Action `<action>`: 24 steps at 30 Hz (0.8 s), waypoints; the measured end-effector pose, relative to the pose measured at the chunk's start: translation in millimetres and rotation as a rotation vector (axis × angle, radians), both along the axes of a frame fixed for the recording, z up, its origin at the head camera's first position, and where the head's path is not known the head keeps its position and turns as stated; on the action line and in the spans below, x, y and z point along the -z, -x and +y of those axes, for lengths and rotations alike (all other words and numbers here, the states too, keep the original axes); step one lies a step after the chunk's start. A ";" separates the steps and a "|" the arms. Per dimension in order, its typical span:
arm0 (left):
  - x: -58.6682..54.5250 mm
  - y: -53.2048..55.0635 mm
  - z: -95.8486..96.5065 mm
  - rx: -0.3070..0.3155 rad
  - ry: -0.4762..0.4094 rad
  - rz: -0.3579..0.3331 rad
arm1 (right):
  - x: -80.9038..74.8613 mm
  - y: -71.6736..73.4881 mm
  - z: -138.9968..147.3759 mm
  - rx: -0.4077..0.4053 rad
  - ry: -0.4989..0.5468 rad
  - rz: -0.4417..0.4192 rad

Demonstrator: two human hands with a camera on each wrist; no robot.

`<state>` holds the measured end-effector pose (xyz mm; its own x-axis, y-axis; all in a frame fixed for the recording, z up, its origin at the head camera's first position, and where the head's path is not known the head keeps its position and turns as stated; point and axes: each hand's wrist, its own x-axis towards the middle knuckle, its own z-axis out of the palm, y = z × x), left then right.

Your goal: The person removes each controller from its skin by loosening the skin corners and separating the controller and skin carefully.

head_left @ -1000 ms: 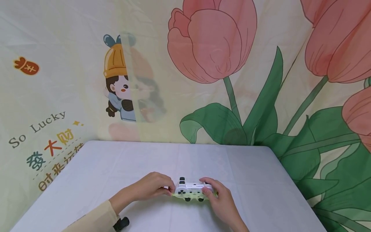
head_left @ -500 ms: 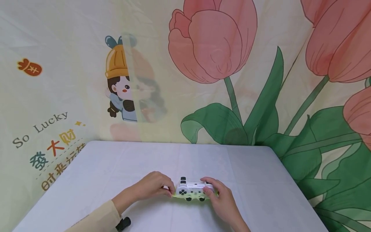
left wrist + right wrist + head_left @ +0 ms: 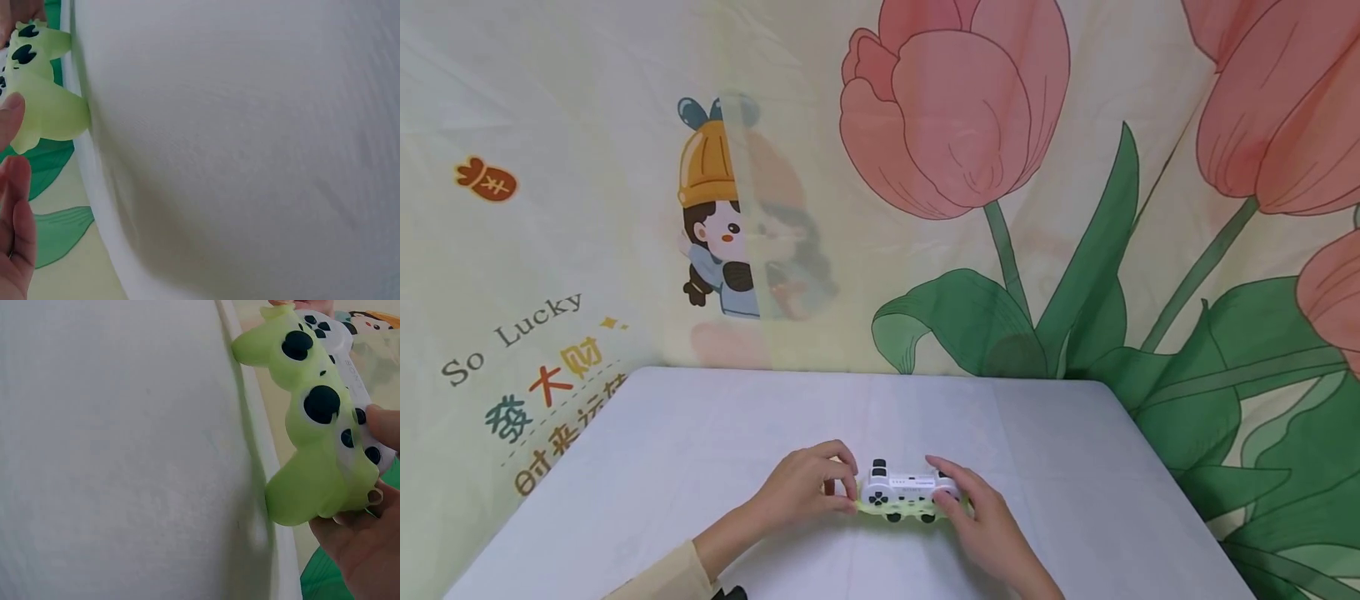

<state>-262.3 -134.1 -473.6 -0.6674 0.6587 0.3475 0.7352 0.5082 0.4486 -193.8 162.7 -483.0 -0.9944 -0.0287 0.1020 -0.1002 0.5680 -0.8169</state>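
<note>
In the head view a white game controller [image 3: 912, 482] stands low over the table, its front and lower side in a pale green silicone cover [image 3: 300, 487]. The controller's back edge and several dark buttons stay bare. At the right end my right hand [image 3: 988, 521] grips controller and cover, thumb on the face buttons, fingers behind. My left hand [image 3: 808, 485] pinches the cover's left end between thumb and index finger, as far as I can tell. In the left wrist view the left thumb [image 3: 10, 119] touches the cover; other fingers curl apart from it.
A white cloth covers the table [image 3: 760, 408]. Behind it hangs a curtain [image 3: 805, 50] printed with tulips and a cartoon child. Near the front edge a small black object [image 3: 730, 593] is partly cut off beside the left sleeve [image 3: 666, 575].
The left hand's fingers have spread a little and its wrist has turned slightly. Hands and controller sit slightly further right in view, as does the background. The right hand keeps its grip.
</note>
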 end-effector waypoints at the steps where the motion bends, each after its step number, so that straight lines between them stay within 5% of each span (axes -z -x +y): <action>1: -0.8 -1.2 1.2 -0.013 0.000 0.002 | 0.3 -0.1 1.9 -0.013 0.000 -0.002; 8: -2.8 -8.2 8.5 -0.025 0.018 -0.044 | 2.3 -1.1 9.3 -0.068 0.007 -0.011; 12: -2.1 -10.8 9.3 -0.021 0.007 -0.125 | 2.7 -1.2 12.0 -0.059 -0.011 0.005; 24: 1.6 -7.5 12.0 -0.058 -0.048 -0.283 | 7.9 1.5 19.9 -0.075 -0.001 -0.072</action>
